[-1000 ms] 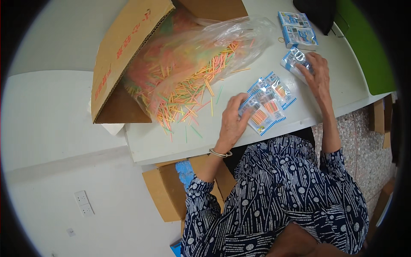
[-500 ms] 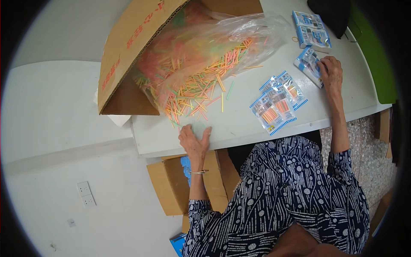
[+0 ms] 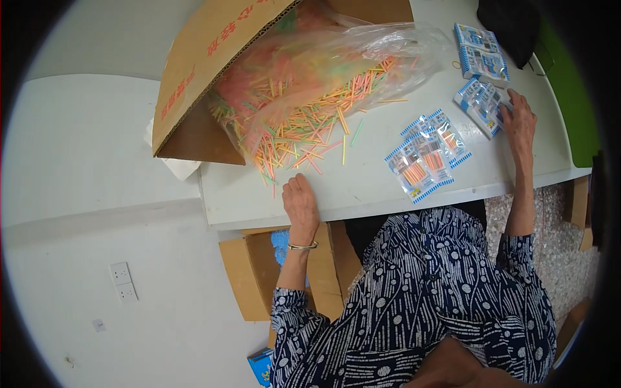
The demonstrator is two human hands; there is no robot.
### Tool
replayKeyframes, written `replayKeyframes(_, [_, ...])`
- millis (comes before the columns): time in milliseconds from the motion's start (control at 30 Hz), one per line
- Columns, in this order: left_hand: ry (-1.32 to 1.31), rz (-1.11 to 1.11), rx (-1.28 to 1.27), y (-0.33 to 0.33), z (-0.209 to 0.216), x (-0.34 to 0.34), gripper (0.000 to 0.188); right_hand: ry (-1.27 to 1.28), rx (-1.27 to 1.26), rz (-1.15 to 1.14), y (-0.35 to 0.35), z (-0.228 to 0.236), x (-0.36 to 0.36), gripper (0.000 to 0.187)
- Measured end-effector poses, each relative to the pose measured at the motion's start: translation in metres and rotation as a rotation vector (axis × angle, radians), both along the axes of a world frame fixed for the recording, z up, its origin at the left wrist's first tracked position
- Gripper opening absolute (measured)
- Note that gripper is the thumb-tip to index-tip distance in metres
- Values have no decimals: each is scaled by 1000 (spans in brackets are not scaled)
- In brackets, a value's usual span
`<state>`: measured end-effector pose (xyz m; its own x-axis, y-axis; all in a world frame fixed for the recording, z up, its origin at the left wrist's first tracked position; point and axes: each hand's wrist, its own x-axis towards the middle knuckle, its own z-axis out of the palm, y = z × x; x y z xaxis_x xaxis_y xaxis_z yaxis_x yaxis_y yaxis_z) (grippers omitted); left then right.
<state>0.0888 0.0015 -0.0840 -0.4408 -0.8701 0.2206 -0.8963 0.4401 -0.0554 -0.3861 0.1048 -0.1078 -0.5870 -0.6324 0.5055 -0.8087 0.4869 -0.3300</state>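
Observation:
Near the table's front edge, my left hand (image 3: pixel 301 202) is closed, fingers curled under; anything inside is hidden. Just beyond it lies a loose heap of thin pink, yellow, orange and green sticks (image 3: pixel 301 141), spilling from a clear plastic bag (image 3: pixel 404 48) in a tipped cardboard box (image 3: pixel 213 61). My right hand (image 3: pixel 520 123) is at the right, fingers apart and slightly bent, at the edge of a small pile of blue-and-white packets (image 3: pixel 482 107). Left of that pile, several clear-windowed packets (image 3: pixel 424 158) overlap, showing orange-pink sticks inside.
Stacked blue-and-white packets (image 3: pixel 483 55) lie at the back right, beside a rubber band (image 3: pixel 457 64) and a black item (image 3: pixel 511 29). An open cardboard box (image 3: pixel 259 278) with blue contents stands below the table's front edge. A green panel (image 3: pixel 572 97) borders the right side.
My left hand has gone from spread fingers to closed. My right hand has slid off the top of the packet pile to its right edge, and the pile now shows more overlapping packets.

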Motion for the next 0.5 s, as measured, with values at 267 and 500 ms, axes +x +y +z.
replayKeyframes(267, [458, -50, 108, -40, 19, 0, 31, -390, 116, 80, 8, 35, -10, 11])
replayKeyframes(500, [93, -102, -36, -48, 21, -12, 56, -629, -356, 273, 2, 64, 43, 22])
